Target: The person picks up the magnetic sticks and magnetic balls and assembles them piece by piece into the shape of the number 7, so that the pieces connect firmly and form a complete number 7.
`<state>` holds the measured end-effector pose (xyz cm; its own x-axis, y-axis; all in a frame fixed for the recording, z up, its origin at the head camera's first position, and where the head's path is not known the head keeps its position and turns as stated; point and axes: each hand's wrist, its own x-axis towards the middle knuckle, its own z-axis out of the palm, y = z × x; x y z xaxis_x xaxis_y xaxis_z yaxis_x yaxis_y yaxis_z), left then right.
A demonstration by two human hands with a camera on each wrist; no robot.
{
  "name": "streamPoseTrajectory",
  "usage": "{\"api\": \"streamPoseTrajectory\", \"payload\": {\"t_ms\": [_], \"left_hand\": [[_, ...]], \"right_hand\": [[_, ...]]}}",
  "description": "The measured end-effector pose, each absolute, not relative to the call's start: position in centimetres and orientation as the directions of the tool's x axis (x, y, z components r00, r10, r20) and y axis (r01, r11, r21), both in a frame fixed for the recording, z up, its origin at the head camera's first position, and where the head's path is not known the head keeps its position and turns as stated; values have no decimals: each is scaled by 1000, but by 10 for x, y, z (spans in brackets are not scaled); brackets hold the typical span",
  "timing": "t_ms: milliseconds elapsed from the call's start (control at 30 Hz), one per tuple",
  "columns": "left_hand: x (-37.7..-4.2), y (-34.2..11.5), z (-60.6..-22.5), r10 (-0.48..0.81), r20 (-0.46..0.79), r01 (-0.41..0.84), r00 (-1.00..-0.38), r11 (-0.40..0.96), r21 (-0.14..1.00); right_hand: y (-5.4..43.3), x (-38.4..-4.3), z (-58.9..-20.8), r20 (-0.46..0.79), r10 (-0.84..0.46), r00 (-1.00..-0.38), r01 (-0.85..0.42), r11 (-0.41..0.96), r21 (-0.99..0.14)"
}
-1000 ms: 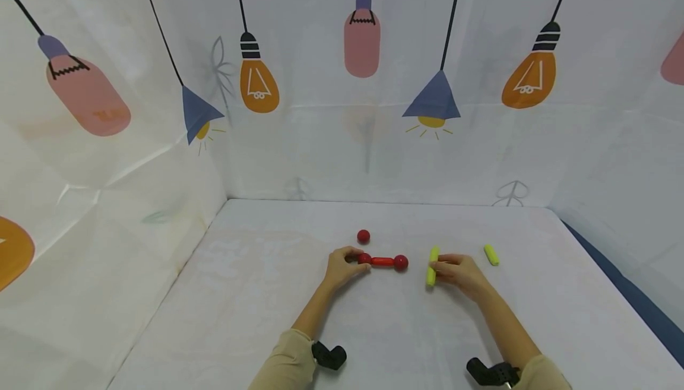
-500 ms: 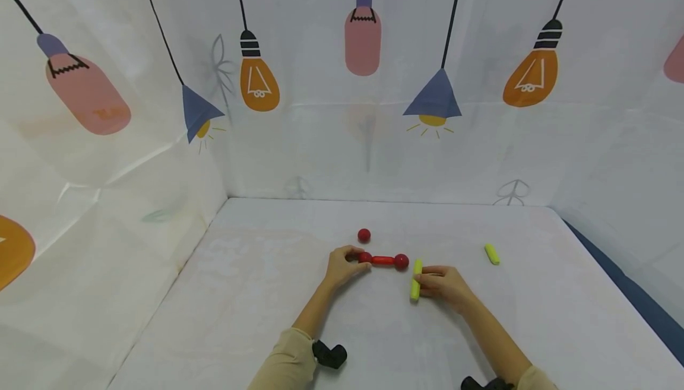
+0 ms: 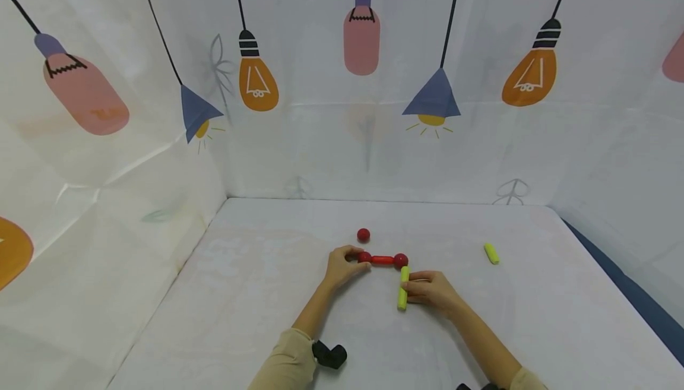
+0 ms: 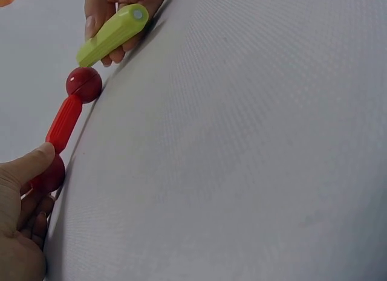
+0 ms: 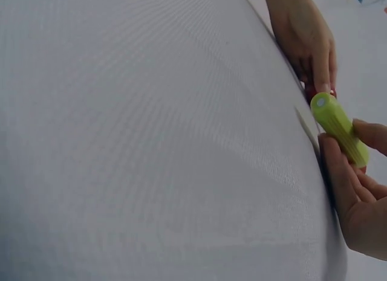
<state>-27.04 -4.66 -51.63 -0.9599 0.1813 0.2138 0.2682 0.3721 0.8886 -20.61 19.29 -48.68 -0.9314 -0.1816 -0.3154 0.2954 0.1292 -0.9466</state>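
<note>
My left hand [image 3: 342,268] pinches the left red ball [image 4: 49,175] of a joined piece on the table. That piece is a short red rod [image 3: 382,260] with a dark red ball at each end. In my right hand [image 3: 433,290], thumb and fingers pinch a yellow-green rod [image 3: 403,288], a ribbed stick with a pale round dot on its near end. The rod's far end meets the right-hand red ball [image 4: 84,84] in the left wrist view; whether it is attached I cannot tell. In the right wrist view, the red piece is mostly hidden.
A loose red ball [image 3: 363,235] lies just beyond the joined piece. Another, shorter-looking yellow-green rod [image 3: 491,253] lies to the right on the white table [image 3: 256,271]. A white sheet printed with lamps [image 3: 320,152] hangs behind and at the sides.
My right hand has moved left and slightly nearer to me with the yellow-green rod, bringing it to the right-hand red ball. The left hand and the red piece have stayed in place.
</note>
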Motion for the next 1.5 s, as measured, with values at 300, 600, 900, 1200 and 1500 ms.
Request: {"api": "streamPoseTrajectory", "payload": {"t_ms": [300,600,900,1200,1500], "left_hand": [[-270,-46,-516,184,209,266,-960,382,885],[-270,-46,-516,182,211,267,-960,375,888],[-270,-45,-516,174,191,246,-966,387,889],[-269,-45,-515,175,192,247,-966,386,889],[-268,-45,-516,174,211,263,-962,380,887]], "right_hand": [[184,-208,-488,-344,-136,-929,325,143,-935],[179,-210,-487,-367,-73,-927,356,128,-926],[175,-209,-484,-380,-51,-924,369,149,-917],[174,-209,-484,-376,-68,-924,367,112,-923],[174,-210,-487,-382,-52,-923,376,99,-921]]}}
